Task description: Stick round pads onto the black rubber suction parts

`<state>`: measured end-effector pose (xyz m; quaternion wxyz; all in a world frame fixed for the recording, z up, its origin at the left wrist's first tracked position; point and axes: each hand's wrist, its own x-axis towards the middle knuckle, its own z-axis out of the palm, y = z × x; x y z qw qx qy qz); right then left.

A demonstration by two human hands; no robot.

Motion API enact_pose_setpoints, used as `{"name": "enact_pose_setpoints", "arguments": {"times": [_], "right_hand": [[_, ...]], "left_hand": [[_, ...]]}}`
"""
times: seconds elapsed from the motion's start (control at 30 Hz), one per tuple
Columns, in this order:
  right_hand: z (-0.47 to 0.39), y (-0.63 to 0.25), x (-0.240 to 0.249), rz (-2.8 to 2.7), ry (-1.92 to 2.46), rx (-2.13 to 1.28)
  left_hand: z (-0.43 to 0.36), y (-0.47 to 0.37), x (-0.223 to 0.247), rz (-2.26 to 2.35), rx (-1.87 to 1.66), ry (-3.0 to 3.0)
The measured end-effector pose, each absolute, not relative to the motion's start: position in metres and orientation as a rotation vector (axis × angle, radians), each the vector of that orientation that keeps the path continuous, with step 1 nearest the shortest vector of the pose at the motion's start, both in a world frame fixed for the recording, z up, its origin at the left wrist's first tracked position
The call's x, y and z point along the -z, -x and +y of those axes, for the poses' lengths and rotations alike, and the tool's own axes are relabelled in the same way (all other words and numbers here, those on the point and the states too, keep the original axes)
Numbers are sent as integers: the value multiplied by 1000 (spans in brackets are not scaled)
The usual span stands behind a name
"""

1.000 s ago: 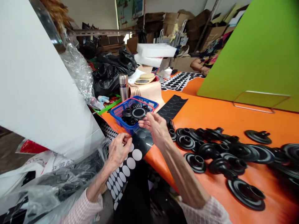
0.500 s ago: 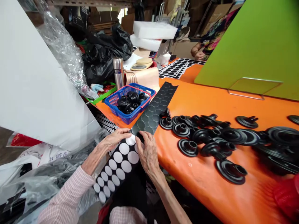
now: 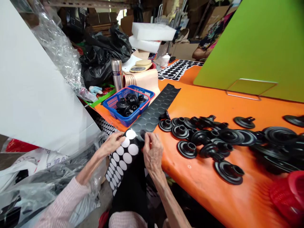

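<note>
A long sheet of round black stickers (image 3: 152,115) runs from the orange table down over my lap. Its upper part is covered with black discs, while its lower part shows bare white circles (image 3: 127,157). My left hand (image 3: 114,142) pinches the left edge of this sheet beside the topmost white circles. In my right hand (image 3: 153,150), thumb and fingers are closed on a black round sticker (image 3: 142,134), raised at the border between the black and white parts. Just right of the sheet lie several black suction-cup-like parts (image 3: 186,149), round bases with short hollow stems.
A blue basket (image 3: 111,113) holding similar black parts stands beyond my left hand, near a steel flask (image 3: 117,74). A green board (image 3: 237,50) rises at right, a white panel (image 3: 42,82) at left. Red plastic (image 3: 285,196) sits at the near right; another person's arm (image 3: 200,53) shows behind.
My right hand has drawn back slightly and now pinches a raised black sticker. Another white circle shows at the border. The lower sheet has shifted and the camera has turned a little right.
</note>
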<state>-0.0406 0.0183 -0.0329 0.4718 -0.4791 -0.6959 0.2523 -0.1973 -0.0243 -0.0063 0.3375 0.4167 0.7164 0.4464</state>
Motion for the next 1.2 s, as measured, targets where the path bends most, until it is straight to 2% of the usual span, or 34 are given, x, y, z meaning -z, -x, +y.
{"name": "enact_pose_setpoints", "arguments": {"times": [0.07, 0.23, 0.37, 0.47, 0.6, 0.73, 0.87, 1.03, 1.2], "right_hand": [[9, 32, 30, -1738, 1144, -603], [-18, 10, 26, -1834, 984, -801], [-16, -18, 25, -1464, 1096, -1166], [-2, -38, 22, -1132, 1250, -1171], [7, -58, 14, -1005, 1255, -1015], [-4, -74, 15, -1165, 1259, -1116], [-14, -89, 24, -1279, 1255, -1100], [-16, -104, 19, -1490, 1239, -933], [-20, -107, 2, -1473, 1226, -976]], "left_hand": [[-33, 185, -1, 2052, -1180, -1157], [-32, 137, -12, 1476, -1095, -835], [-15, 108, -13, 1353, -1058, -834], [5, 99, -16, 1543, -895, -1230], [54, 86, -16, 2001, -939, -1627], [99, 68, -4, 1950, -894, -1649], [105, 65, 2, 1884, -999, -1514], [66, 78, -8, 1694, -1056, -1195], [23, 71, -12, 1082, -1137, -420]]}}
